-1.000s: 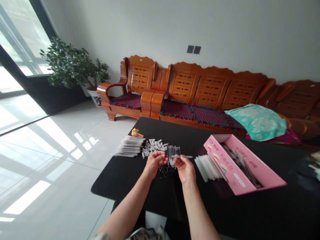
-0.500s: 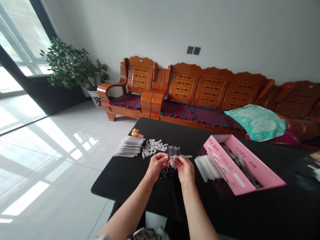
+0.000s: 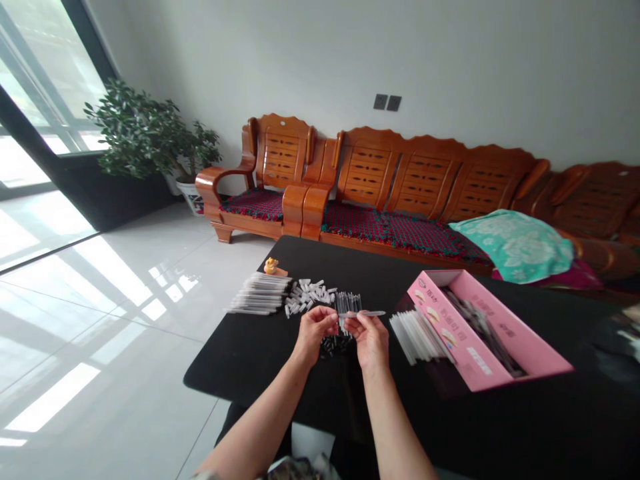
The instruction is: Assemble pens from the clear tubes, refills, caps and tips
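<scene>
Between both hands, level above the black table, is a slim translucent pen barrel (image 3: 374, 313); its tapered end sticks out to the right. My left hand (image 3: 319, 325) is closed in a pinch at the barrel's left end, where the fingers hide any smaller part. My right hand (image 3: 369, 333) grips the barrel along its middle. Just behind the hands lies a row of thin dark-tipped pen refills (image 3: 349, 301). Small black pieces (image 3: 335, 345) are heaped below the hands. Whitish pen caps (image 3: 309, 295) lie loose to the left, beside a stack of clear pen barrels (image 3: 259, 293).
More whitish tubes (image 3: 419, 335) lie on the right, against a pink box (image 3: 480, 357) holding dark slender items. A small orange figurine (image 3: 273, 267) stands at the black table's (image 3: 240, 360) far left. Beyond are a wooden sofa (image 3: 370, 167) and a potted plant (image 3: 190, 193).
Both hands keep their hold on the pen barrel, nearly still. The view has shifted very slightly; the things on the table have not moved.
</scene>
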A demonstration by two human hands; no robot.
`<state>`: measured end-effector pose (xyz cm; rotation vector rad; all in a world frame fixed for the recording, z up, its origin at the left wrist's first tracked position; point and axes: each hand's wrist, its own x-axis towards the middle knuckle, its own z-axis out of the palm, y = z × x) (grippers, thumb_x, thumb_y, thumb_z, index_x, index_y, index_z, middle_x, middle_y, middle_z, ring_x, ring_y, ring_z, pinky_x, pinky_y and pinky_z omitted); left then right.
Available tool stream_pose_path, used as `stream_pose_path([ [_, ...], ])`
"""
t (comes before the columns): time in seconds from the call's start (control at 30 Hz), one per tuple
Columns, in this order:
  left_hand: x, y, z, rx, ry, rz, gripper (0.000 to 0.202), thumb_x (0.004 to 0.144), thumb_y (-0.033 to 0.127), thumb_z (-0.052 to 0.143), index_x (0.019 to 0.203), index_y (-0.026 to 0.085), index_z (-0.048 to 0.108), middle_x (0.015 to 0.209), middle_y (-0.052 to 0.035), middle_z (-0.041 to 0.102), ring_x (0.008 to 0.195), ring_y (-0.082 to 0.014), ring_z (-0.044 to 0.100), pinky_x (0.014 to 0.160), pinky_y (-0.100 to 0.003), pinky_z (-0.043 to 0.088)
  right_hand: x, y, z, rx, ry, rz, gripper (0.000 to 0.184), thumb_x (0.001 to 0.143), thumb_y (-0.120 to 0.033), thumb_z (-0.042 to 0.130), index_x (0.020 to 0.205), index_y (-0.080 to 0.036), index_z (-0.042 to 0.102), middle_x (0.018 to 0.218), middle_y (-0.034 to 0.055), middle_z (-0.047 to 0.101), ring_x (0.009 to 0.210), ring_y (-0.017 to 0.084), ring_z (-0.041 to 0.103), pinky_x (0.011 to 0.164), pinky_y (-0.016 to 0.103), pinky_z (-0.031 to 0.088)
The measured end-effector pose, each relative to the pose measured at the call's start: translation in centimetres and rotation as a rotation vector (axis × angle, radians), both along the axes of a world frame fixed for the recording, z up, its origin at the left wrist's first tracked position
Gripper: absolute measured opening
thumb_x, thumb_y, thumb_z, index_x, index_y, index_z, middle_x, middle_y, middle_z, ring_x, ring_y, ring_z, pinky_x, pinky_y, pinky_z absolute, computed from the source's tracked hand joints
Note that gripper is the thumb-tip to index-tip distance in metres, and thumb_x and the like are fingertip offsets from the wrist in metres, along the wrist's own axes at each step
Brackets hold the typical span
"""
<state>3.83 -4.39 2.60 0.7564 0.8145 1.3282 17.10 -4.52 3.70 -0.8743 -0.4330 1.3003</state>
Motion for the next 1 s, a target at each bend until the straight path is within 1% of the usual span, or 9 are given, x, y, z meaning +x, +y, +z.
stream_pose_path([
  [0.23,0.2,-0.1,0.4,0.075,0.105,0.075,0.026,0.065,0.03,0.08,0.078,0.01,0.068,0.06,-0.001,0.064,0.053,-0.0095,0.057,0.056,-0.021,0.048,0.1,0.1,-0.2,-0.001,-0.032,-0.016,0.028,0.056,-0.02,0.082,0.074,-0.014,0.062,0.065,0.0071,0.074,0.053,0.018,0.07,0.053,0.026,0.06],
  [0.33,0.3,-0.1,0.5,0.094,0.134,0.096,0.028,0.063,0.028,0.082,0.08,0.01,0.069,0.065,-0.0016,0.065,0.056,-0.0095,0.059,0.057,-0.02,0.049,0.0,0.1,-0.1,-0.021,-0.035,-0.035,0.031,0.055,-0.022,0.084,0.074,-0.013,0.062,0.06,0.0058,0.073,0.052,0.018,0.07,0.051,0.025,0.059],
  [0.47,0.4,0.1,0.2,0.068,0.141,0.109,0.038,0.067,0.039,0.079,0.091,0.012,0.067,0.077,-0.0032,0.066,0.06,-0.0115,0.061,0.053,-0.021,0.051,-0.1,0.2,-0.2,-0.033,-0.031,-0.046,0.034,0.053,-0.024,0.087,0.072,-0.013,0.061,0.059,0.0061,0.072,0.052,0.019,0.07,0.05,0.025,0.059],
  [0.57,0.3,0.4,-0.2,0.016,0.286,0.06,0.043,0.078,0.055,0.064,0.073,0.011,0.062,0.06,-0.0008,0.059,0.042,-0.0077,0.05,0.036,-0.017,0.038,-0.2,0.2,-0.3,-0.028,-0.028,-0.044,0.034,0.053,-0.023,0.087,0.072,-0.013,0.061,0.059,0.0064,0.072,0.052,0.018,0.07,0.051,0.025,0.06],
  [0.67,0.1,0.5,-0.5,0.008,0.37,0.037,0.047,0.078,0.056,0.062,0.063,0.013,0.056,0.05,0.0013,0.054,0.034,-0.0047,0.04,0.03,-0.015,0.026,-0.2,0.2,-0.4,-0.029,-0.035,-0.038,0.033,0.054,-0.023,0.086,0.073,-0.013,0.061,0.059,0.0065,0.072,0.053,0.019,0.07,0.051,0.025,0.06],
  [0.8,0.0,0.6,-0.2,0.065,0.302,0.036,0.037,0.071,0.046,0.073,0.069,0.012,0.058,0.051,0.0021,0.055,0.04,-0.0061,0.047,0.037,-0.015,0.037,-0.2,0.3,-0.4,-0.039,-0.035,-0.042,0.033,0.053,-0.023,0.087,0.072,-0.013,0.061,0.059,0.006,0.072,0.052,0.018,0.07,0.051,0.026,0.06],
  [0.9,-0.1,0.7,0.2,0.083,0.197,0.033,0.043,0.06,0.037,0.083,0.088,0.012,0.063,0.066,0.0007,0.062,0.05,-0.0085,0.055,0.046,-0.019,0.047,-0.1,0.3,-0.3,-0.038,-0.043,-0.042,0.033,0.054,-0.024,0.087,0.071,-0.014,0.06,0.06,0.0062,0.072,0.052,0.019,0.07,0.051,0.026,0.06],
  [0.93,-0.1,0.7,0.2,0.074,0.189,0.042,0.047,0.059,0.038,0.083,0.092,0.013,0.063,0.07,0.0002,0.064,0.052,-0.0092,0.057,0.046,-0.019,0.048,-0.1,0.4,-0.3,-0.037,-0.047,-0.04,0.033,0.054,-0.024,0.087,0.071,-0.014,0.06,0.06,0.0062,0.072,0.053,0.019,0.07,0.051,0.026,0.06],
  [1.0,-0.2,0.7,0.2,0.042,0.246,0.046,0.043,0.066,0.047,0.077,0.088,0.013,0.063,0.068,-0.0007,0.063,0.047,-0.0088,0.055,0.039,-0.018,0.043,-0.1,0.4,-0.3,-0.032,-0.052,-0.034,0.033,0.055,-0.025,0.086,0.071,-0.014,0.06,0.06,0.0061,0.072,0.053,0.019,0.07,0.051,0.026,0.06],
])
